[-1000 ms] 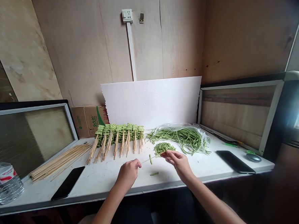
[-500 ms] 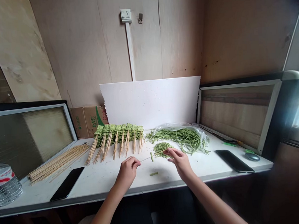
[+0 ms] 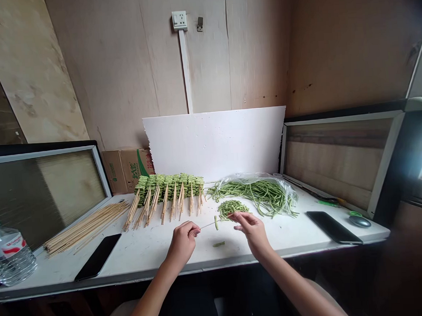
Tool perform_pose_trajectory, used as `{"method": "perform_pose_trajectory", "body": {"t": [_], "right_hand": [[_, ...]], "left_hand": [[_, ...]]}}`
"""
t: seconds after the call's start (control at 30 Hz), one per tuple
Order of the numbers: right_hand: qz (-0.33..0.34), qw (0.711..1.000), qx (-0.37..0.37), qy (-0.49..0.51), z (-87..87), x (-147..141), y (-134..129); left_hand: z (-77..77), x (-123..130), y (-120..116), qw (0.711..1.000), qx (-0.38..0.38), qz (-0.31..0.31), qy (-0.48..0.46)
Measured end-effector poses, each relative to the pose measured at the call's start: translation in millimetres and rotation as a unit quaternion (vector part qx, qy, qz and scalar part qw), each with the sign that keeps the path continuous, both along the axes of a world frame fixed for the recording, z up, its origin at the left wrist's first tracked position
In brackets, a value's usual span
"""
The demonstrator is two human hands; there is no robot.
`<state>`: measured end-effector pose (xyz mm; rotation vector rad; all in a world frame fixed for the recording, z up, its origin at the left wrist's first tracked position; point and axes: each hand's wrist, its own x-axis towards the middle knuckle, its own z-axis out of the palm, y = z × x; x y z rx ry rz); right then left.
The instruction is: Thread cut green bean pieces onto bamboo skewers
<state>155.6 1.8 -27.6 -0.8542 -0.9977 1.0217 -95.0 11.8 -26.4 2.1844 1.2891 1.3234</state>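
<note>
My left hand (image 3: 184,239) is closed in a pinch on one end of a thin skewer (image 3: 207,225), held roughly level above the table. My right hand (image 3: 250,229) has its thumb and fingertips together at the skewer's other end; its fingers hide exactly how they grip there. Between the hands, one short piece of green bean (image 3: 216,223) is threaded crosswise on the skewer. Below it another cut bean piece (image 3: 218,244) lies on the tabletop. Just behind my right fingers is a heap of cut bean pieces (image 3: 231,206).
Filled bean skewers (image 3: 170,186) are stacked at the back, sticks toward me. Bare skewers (image 3: 86,227) and a phone (image 3: 98,257) lie left, beside a water bottle (image 3: 10,253). Long beans (image 3: 256,193) in a plastic bag, another phone (image 3: 332,227) and a mouse (image 3: 360,221) are right.
The view has shifted slightly, so the scene sits a little further right. Both hands keep nearly the same pose, with the bean piece still on the skewer between them.
</note>
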Motion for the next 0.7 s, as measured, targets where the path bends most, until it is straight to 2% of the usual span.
{"method": "perform_pose_trajectory", "body": {"t": [0.3, 0.43, 0.6, 0.7], "right_hand": [[0.027, 0.999, -0.012, -0.021, -3.6, -25.5, -13.3], [0.051, 0.998, -0.013, -0.023, -10.6, -34.8, -16.3], [0.064, 0.997, -0.017, -0.049, -17.4, -27.8, -7.3], [0.056, 0.988, 0.01, -0.145, -20.7, -16.9, -0.4]], "left_hand": [[-2.6, 8.8, -8.9, 0.999, 0.051, 0.015, -0.006], [-4.4, 16.3, -12.0, 0.999, 0.043, 0.013, -0.007], [-2.1, 14.1, -7.8, 1.0, 0.022, 0.02, -0.012], [-1.9, 6.6, -1.6, 0.999, 0.006, 0.038, -0.023]]}}
